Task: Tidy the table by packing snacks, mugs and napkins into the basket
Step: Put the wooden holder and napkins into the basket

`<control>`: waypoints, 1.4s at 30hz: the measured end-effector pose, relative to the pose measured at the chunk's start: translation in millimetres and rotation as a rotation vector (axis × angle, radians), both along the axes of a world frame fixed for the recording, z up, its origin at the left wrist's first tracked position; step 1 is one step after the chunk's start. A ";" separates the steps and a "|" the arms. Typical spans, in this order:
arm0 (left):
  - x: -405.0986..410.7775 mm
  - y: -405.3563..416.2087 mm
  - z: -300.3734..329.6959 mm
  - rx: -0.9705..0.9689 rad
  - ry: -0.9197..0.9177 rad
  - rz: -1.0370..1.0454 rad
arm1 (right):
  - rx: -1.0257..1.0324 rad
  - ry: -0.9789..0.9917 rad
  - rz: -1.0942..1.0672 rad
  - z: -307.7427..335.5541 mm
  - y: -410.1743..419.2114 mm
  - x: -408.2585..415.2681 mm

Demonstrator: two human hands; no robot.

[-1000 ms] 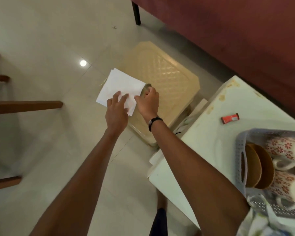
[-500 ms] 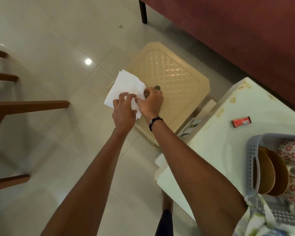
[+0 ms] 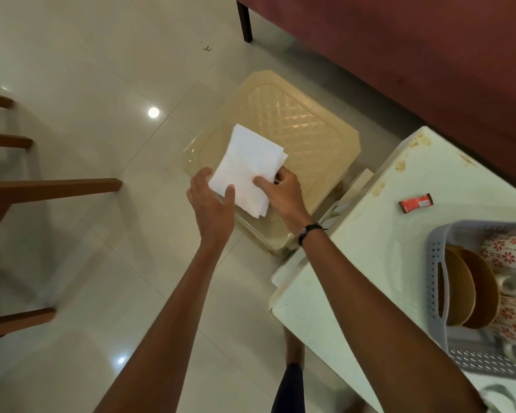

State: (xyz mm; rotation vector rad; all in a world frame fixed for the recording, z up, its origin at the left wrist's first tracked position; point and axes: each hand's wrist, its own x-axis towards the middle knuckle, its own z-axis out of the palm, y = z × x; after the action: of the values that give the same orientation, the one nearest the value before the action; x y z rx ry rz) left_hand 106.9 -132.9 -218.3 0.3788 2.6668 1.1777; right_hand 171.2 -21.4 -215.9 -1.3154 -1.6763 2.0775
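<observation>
Both hands [image 3: 245, 201] now gripping white napkins [image 3: 248, 168], earlier bunched, now flatter

The napkins [image 3: 248, 168], earlier left of both hands, now lie gathered between them.

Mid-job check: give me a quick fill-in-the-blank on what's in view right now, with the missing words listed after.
1. Both the left hand and the right hand hold a stack of white ____.
2. The grey basket already holds brown plates and floral ____.
3. The small red snack packet lies on the ____, outside the basket.
4. The napkin stack is held above the cream plastic ____.

Missing words: napkins; mugs; table; stool
</observation>
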 end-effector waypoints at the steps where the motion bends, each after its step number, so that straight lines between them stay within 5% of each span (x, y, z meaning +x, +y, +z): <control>1: 2.1 3.1 4.0 0.048 -0.050 0.011 | -0.024 0.016 0.031 4.6 7.3 13.9; 6: 20.7 31.9 28.0 0.226 -0.585 -0.034 | -0.151 0.087 0.177 37.6 43.9 82.8; 10: 55.8 49.0 46.1 0.482 -1.077 -0.271 | -0.205 0.132 0.142 62.7 71.9 141.3; 14: 117.4 71.5 60.5 0.516 -1.276 -0.322 | -0.184 0.090 0.058 76.6 91.7 206.7; 24: 254.4 127.2 79.3 0.160 -1.107 -0.491 | -0.029 -0.051 -0.114 96.0 94.0 339.7; 28: 309.5 131.7 72.3 0.005 -0.992 -0.470 | 0.128 -0.299 -0.126 86.4 85.6 394.6; 34: 396.3 118.3 61.2 -0.237 -0.591 -0.528 | 0.276 -0.535 -0.209 69.4 54.5 449.2; 38: 432.3 116.0 66.3 -0.229 -0.447 -0.526 | 0.387 -0.617 -0.209 61.7 53.0 459.5; 42: 430.3 131.0 70.1 -0.163 -0.288 -0.417 | 0.448 -0.459 -0.207 64.8 67.5 447.2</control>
State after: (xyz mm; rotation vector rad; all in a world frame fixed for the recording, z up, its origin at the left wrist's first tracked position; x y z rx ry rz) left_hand 537.1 -1.9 -148.2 0.6439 2.2677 0.8131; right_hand 618.4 46.2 -151.1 -1.7868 -1.9197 1.2437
